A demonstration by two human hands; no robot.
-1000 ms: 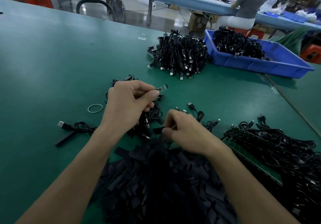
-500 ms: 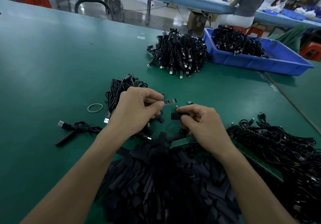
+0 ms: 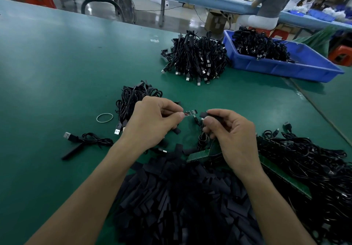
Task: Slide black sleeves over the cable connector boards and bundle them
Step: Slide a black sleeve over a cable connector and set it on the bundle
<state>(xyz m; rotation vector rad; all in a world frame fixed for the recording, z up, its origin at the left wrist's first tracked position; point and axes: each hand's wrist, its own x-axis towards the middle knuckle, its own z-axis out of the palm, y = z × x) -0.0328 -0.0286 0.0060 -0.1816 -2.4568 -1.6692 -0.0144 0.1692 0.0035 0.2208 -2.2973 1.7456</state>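
Step in hand: sleeving 1 board, alignment stage. Left hand [image 3: 152, 123] pinches the cable end of a connector board [image 3: 190, 112] between thumb and forefinger, other fingers curled under; the bare board points right, held above the middle of the worktop [image 3: 57, 64], toward its near edge. Right hand [image 3: 232, 136] pinches 1 black sleeve [image 3: 204, 114] between thumb and forefinger, its end facing the board tip and just apart from it, not yet over it. Whether the sleeve mouth is open cannot be told. Stock: heap of loose sleeves [image 3: 181, 197] at the near edge below both hands; unsleeved cables [image 3: 304, 159] toward the right edge; a small cable bunch [image 3: 133, 96] and a rubber band [image 3: 104, 117] just left of the left hand. Finished bundles [image 3: 196, 58] lie toward the far edge beside a blue tray [image 3: 285, 67]. Next move likely calls for squeezing the flat sleeve open, meeting the board tip squarely, then pushing along until the components are covered. Bundling looks some way off.
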